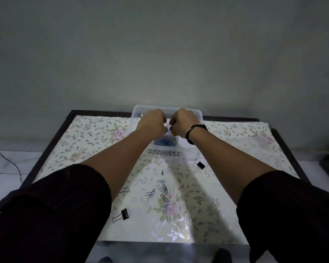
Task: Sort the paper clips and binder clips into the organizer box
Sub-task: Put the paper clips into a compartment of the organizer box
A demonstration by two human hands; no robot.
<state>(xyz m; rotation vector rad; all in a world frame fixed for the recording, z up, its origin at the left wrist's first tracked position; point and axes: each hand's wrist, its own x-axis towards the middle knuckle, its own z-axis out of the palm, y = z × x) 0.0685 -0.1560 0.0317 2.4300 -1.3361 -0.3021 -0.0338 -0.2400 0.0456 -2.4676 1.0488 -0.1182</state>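
Looks like a room at home, not an office or lab: dark-framed table [46,149] covered with a glossy floral sheet [95,135], plain painted wall [160,54] close behind, pale marble-like floor [2,164], 1 loose cable [11,164] trailing left. Dim lighting.

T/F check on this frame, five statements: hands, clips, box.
1. Both hands, left and right, are over the box. True.
2. A compartment of the box holds blue paper clips. True.
3. No binder clips remain on the table. False: two black ones lie there, one near the left arm, one near the right.
4. Loose paper clips lie between the forearms. True.
5. The wristband is on the left wrist. False: the right.
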